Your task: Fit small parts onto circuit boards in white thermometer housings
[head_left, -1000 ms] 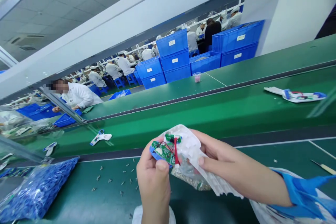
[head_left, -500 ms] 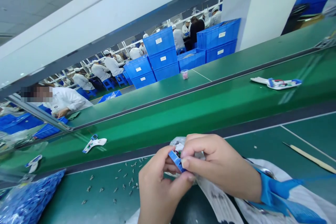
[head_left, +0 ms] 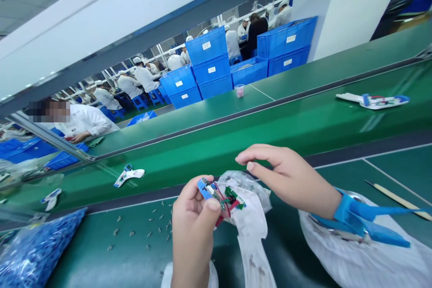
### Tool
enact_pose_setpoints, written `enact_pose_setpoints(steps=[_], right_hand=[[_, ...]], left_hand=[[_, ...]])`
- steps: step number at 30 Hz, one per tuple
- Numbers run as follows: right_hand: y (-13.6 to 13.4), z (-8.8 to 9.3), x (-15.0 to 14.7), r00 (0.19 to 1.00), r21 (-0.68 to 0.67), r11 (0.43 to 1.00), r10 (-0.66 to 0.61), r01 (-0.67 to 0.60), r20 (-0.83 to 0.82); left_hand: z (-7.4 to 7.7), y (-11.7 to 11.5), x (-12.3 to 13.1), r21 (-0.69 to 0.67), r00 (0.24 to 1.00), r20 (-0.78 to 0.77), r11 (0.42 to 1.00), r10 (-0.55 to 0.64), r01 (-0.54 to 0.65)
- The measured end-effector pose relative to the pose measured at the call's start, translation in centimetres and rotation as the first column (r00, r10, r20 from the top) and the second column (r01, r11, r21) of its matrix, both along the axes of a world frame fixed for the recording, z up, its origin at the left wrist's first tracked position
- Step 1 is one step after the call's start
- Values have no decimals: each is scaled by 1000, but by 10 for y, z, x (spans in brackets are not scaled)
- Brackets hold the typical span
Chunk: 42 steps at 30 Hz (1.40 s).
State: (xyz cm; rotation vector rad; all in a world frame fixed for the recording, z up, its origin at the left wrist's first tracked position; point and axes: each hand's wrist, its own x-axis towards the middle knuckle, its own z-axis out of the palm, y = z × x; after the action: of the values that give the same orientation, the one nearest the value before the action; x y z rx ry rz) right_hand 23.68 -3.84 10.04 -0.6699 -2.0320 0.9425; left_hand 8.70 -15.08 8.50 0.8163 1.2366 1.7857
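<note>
My left hand (head_left: 194, 220) is closed on a small assembly (head_left: 216, 193): a blue plastic piece with green circuit boards and red and black wires, together with a clear plastic bag (head_left: 248, 216) that hangs down from it. My right hand (head_left: 290, 175) hovers just above and to the right of the bag. Its fingers are curved and apart, and nothing is in them. A blue strap (head_left: 364, 220) is tied around my right wrist.
Small screws (head_left: 148, 231) lie scattered on the green bench, with a bag of blue parts (head_left: 37, 252) at lower left. White-and-blue units (head_left: 374, 100) (head_left: 128, 174) ride the green conveyor. A thin stick (head_left: 394, 198) lies at right. Stacked blue crates (head_left: 209, 69) and white-coated workers are behind.
My right hand has let go of the assembly and lifted away to the right. The circuit boards and wires are exposed again in my left hand.
</note>
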Motion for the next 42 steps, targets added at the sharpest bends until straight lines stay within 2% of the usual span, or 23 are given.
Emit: enact_pose_setpoints(steps=[2, 4, 6, 9, 14, 18, 21, 27, 35, 39, 42], right_hand=[[-6, 0, -1, 988, 98, 985, 147, -142, -46], [-14, 0, -3, 941, 203, 928, 330, -311, -70], [-22, -1, -6, 905, 287, 875, 421, -389, -59], [-28, -2, -10, 915, 335, 860, 402, -385, 18], [-30, -3, -11, 915, 361, 846, 316, -391, 250], [-32, -3, -10, 880, 333, 847, 279, -414, 385], [-30, -1, -7, 850, 280, 850, 306, -447, 430], [-19, -1, -2, 809, 204, 808, 460, -552, 367], [-14, -5, -4, 805, 220, 794, 478, -567, 351], [-11, -2, -1, 800, 188, 795, 503, -577, 327], [-7, 0, 0, 822, 185, 807, 517, -561, 240]], left_hand=[[1, 2, 2, 22, 999, 19, 999, -27, 26], [1, 4, 4, 23, 997, 69, 999, -46, 45], [3, 6, 5, -10, 990, 137, 999, -41, 42], [5, 8, 6, -78, 978, 207, 997, -7, 23], [7, 12, 10, -152, 972, 232, 988, 33, 2], [6, 13, 12, -142, 978, 206, 989, -16, 46], [3, 12, 12, -139, 981, 181, 986, -70, 96], [1, 10, 10, -167, 981, 134, 972, -144, 165], [-1, 10, 5, -181, 984, 40, 968, -171, 175], [2, 4, 5, -145, 996, -45, 987, -77, 70], [5, -2, 8, -147, 978, -195, 983, 77, -107]])
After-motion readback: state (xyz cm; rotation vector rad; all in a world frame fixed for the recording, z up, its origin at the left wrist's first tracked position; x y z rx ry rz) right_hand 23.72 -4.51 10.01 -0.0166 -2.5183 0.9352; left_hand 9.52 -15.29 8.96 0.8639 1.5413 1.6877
